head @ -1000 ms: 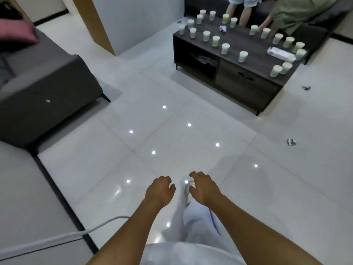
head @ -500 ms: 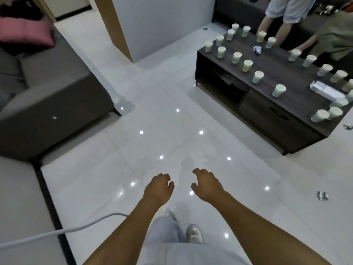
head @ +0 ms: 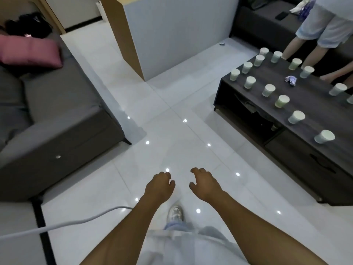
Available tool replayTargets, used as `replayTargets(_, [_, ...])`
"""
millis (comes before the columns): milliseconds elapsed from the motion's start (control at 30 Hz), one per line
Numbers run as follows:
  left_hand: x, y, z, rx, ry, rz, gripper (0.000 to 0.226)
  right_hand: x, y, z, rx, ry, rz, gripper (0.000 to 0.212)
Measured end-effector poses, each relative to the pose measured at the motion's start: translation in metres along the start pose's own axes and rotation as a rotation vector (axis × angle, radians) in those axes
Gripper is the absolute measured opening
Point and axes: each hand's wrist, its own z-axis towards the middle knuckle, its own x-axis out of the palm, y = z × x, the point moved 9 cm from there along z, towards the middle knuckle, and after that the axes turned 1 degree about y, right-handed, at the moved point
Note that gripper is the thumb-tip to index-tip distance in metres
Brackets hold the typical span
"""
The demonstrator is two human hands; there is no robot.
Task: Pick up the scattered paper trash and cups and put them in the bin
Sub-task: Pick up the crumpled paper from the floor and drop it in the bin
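Seeing: I'm over white tile floor (head: 172,115)
left hand (head: 159,188): loosely curled, holding nothing
right hand (head: 205,185): same, nothing held
paper cups (head: 269,90): upright on dark bench (head: 315,104), right
crumpled paper (head: 290,79): on bench among cups

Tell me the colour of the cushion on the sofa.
Pink, seen in the head view: cushion on the grey sofa.

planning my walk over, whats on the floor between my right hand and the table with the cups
Head view: only bare glossy tile with light reflections lies between the right hand and the dark coffee table holding the cups.
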Motion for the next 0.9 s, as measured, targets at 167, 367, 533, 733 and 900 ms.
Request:
replayTargets(167, [-0.059, -0.009, 0.086, 0.014, 0.004, 0.0, 0.034, -0.058, 0.02, 0.082, 0.012, -0.008, 0.011, 0.051])
replayTargets(367, [-0.105, -0.04, 0.208, 0.025, 0.042, 0.019, 0.035, -0.128, 0.0, 0.193, 0.05, 0.018, 0.018, 0.051])
replayTargets(533, [-0.163, -0.086, 0.335, 0.035, 0.032, 0.013, 0.036, -0.22, -0.011, 0.308, 0.045, -0.014, 0.02, 0.052])
replayTargets(733, [-0.241, -0.144, 0.46, 0.046, 0.02, -0.003, 0.037, -0.34, -0.017, 0.419, 0.045, -0.052, 0.02, 0.052])
replayTargets(900, [-0.287, -0.176, 0.553, 0.073, 0.035, -0.002, 0.036, -0.395, -0.027, 0.493, 0.075, -0.017, 0.045, 0.053])
